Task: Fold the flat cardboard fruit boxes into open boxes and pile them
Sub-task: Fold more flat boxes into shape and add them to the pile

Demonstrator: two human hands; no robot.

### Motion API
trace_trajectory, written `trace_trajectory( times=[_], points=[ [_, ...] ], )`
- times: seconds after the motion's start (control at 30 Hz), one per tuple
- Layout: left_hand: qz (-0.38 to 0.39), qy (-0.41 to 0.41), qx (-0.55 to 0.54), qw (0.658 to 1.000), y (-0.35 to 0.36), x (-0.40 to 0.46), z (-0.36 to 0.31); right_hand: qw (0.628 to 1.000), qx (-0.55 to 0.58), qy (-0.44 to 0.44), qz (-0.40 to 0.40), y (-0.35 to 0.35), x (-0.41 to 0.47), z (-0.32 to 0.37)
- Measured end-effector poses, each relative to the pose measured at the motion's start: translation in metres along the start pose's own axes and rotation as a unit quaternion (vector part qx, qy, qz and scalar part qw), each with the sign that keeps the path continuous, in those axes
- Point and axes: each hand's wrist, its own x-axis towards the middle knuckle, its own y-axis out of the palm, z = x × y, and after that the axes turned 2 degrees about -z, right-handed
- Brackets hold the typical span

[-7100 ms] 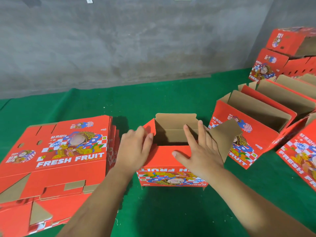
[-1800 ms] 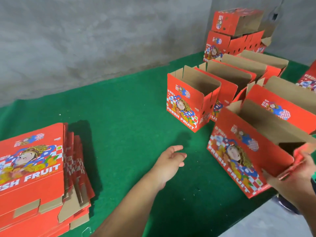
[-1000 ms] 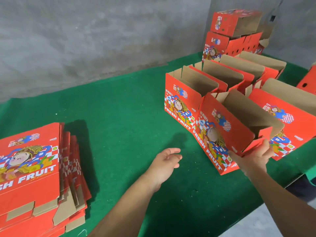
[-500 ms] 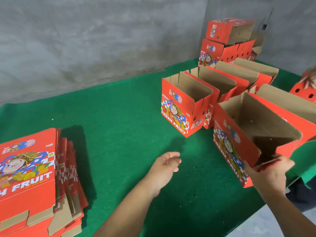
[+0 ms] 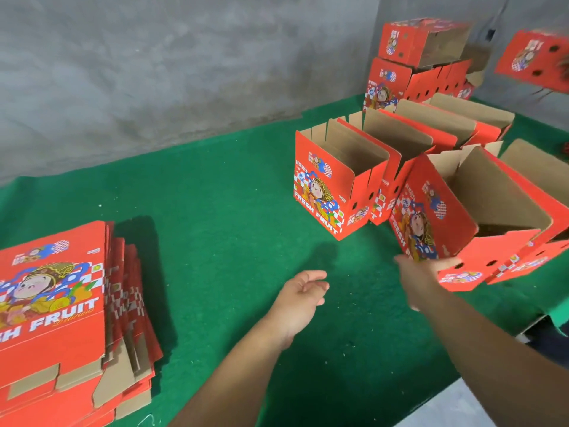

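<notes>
At far left, the stack of flat red printed cardboard box blanks is lying untouched on the green felt table cover, much as a moment ago, so plenty remains to fold. The left hand is hovering over bare felt, as it has for some seconds, fingers loosely curled and gripping nothing. The right hand is pushing the newly folded open red fruit box, tilted, in against the row of finished open red boxes; its blurred fingers are touching the lower corner, and whether they are gripping cannot be told. The box has shifted from half a second ago, so this unit appears nearly placed; fetching the next blank should follow.
</notes>
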Motion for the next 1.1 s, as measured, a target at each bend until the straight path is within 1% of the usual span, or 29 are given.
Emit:
trace_trajectory(
  times=[0.03, 0.1, 0.13, 0.23, 0.3, 0.33, 0.37, 0.4, 0.43, 0.47, 0.5, 0.53, 0.57, 0.6, 0.63, 0.67, 0.7, 0.77, 0.83, 0.93, 0.97, 1.03, 1.1],
  points=[
    [-0.012, 0.000, -0.007, 1.000, -0.005, 0.000, 0.001, 1.000, -0.015, -0.002, 0.007, 0.016, -0.020, -0.002],
    [-0.046, 0.009, -0.022, 0.999, -0.016, 0.001, 0.006, 0.993, -0.038, -0.044, 0.106, 0.059, -0.062, -0.011],
    [-0.070, 0.017, -0.036, 0.997, -0.024, 0.001, 0.010, 0.983, -0.049, -0.076, 0.161, 0.080, -0.078, -0.019],
    [-0.152, 0.027, -0.115, 0.981, -0.054, -0.004, 0.021, 0.937, -0.079, -0.144, 0.308, 0.138, -0.121, -0.028],
    [-0.203, 0.032, -0.157, 0.966, -0.079, -0.008, 0.025, 0.907, -0.102, -0.169, 0.371, 0.171, -0.149, -0.031],
    [-0.227, 0.044, -0.153, 0.961, -0.093, -0.011, 0.026, 0.893, -0.110, -0.187, 0.394, 0.185, -0.162, -0.031],
    [-0.253, 0.059, -0.129, 0.957, -0.109, -0.015, 0.025, 0.879, -0.120, -0.203, 0.414, 0.197, -0.175, -0.030],
    [-0.284, 0.071, -0.083, 0.952, -0.128, -0.018, 0.026, 0.867, -0.127, -0.218, 0.430, 0.208, -0.185, -0.031],
    [-0.325, 0.078, -0.011, 0.942, -0.149, -0.021, 0.028, 0.857, -0.136, -0.231, 0.440, 0.217, -0.193, -0.030],
    [-0.369, 0.078, 0.087, 0.922, -0.173, -0.023, 0.033, 0.847, -0.141, -0.244, 0.451, 0.225, -0.198, -0.029],
    [-0.408, 0.059, 0.191, 0.891, -0.198, -0.025, 0.040, 0.840, -0.147, -0.251, 0.459, 0.231, -0.204, -0.028],
    [-0.436, 0.010, 0.276, 0.857, -0.223, -0.029, 0.050, 0.834, -0.152, -0.255, 0.465, 0.236, -0.208, -0.027],
    [-0.443, -0.069, 0.332, 0.830, -0.246, -0.032, 0.060, 0.829, -0.160, -0.258, 0.470, 0.241, -0.211, -0.026],
    [-0.426, -0.155, 0.365, 0.813, -0.265, -0.038, 0.071, 0.826, -0.164, -0.261, 0.472, 0.244, -0.212, -0.025],
    [-0.395, -0.227, 0.381, 0.805, -0.279, -0.042, 0.082, 0.824, -0.173, -0.263, 0.472, 0.247, -0.214, -0.024],
    [-0.366, -0.267, 0.394, 0.800, -0.287, -0.046, 0.093, 0.824, -0.180, -0.261, 0.470, 0.249, -0.214, -0.024],
    [-0.349, -0.275, 0.418, 0.792, -0.291, -0.047, 0.104, 0.824, -0.187, -0.258, 0.468, 0.250, -0.213, -0.024],
    [-0.338, -0.258, 0.484, 0.765, -0.289, -0.046, 0.117, 0.824, -0.198, -0.250, 0.468, 0.253, -0.211, -0.026],
    [-0.341, -0.230, 0.526, 0.744, -0.286, -0.043, 0.113, 0.825, -0.214, -0.247, 0.460, 0.253, -0.209, -0.029],
    [-0.290, -0.211, 0.572, 0.737, -0.274, -0.042, 0.085, 0.836, -0.220, -0.223, 0.450, 0.252, -0.210, -0.032],
    [-0.272, -0.202, 0.583, 0.738, -0.266, -0.041, 0.074, 0.843, -0.206, -0.201, 0.455, 0.252, -0.213, -0.031],
    [-0.246, -0.167, 0.597, 0.745, -0.237, -0.040, 0.048, 0.862, -0.152, -0.115, 0.470, 0.252, -0.221, -0.026],
    [-0.224, -0.113, 0.598, 0.762, -0.196, -0.042, 0.025, 0.861, -0.084, -0.013, 0.501, 0.248, -0.222, -0.017]
  ],
)
